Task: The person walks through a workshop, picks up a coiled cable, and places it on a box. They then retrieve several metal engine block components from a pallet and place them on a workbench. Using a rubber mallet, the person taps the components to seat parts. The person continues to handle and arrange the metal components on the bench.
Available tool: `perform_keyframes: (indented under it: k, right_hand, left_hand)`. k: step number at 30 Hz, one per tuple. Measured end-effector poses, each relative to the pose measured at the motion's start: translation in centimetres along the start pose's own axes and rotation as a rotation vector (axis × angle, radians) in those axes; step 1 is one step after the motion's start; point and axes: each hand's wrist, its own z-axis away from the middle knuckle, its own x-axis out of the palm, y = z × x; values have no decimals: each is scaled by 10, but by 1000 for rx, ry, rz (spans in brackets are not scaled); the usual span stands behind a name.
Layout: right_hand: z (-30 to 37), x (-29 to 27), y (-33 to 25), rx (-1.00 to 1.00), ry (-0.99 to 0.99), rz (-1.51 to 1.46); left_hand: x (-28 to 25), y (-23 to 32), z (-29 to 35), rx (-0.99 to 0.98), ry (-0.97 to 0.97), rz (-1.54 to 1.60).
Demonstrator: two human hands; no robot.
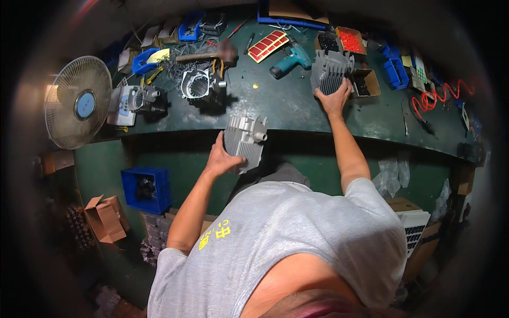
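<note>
My left hand (221,157) grips a light grey finned metal housing (245,143) by its side, held in front of the bench edge above my lap. A short round pipe stub sticks out of this housing. At the right of the bench, my right hand (335,99) is closed round the near end of a darker grey finned housing (333,71). Whether that one rests on the bench or is lifted I cannot tell. Two more metal housings stand on the bench at the left: an open round one (197,85) and a smaller-looking one (144,99).
A teal cordless drill (291,61), a sheet of red labels (268,46) and a hammer (212,55) lie on the green bench (265,100). Small parts boxes (351,40) stand at the back right, near a red coiled hose (429,100). A fan (79,103) stands far left.
</note>
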Motion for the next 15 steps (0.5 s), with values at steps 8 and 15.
perform_keyframes:
  k: [8, 15]
  right_hand:
    - [62, 6, 9, 226, 88, 52]
    - [100, -14, 9, 289, 99, 61]
  left_hand:
    - [5, -11, -35, -6, -115, 20]
    - [-8, -23, -47, 13, -174, -99]
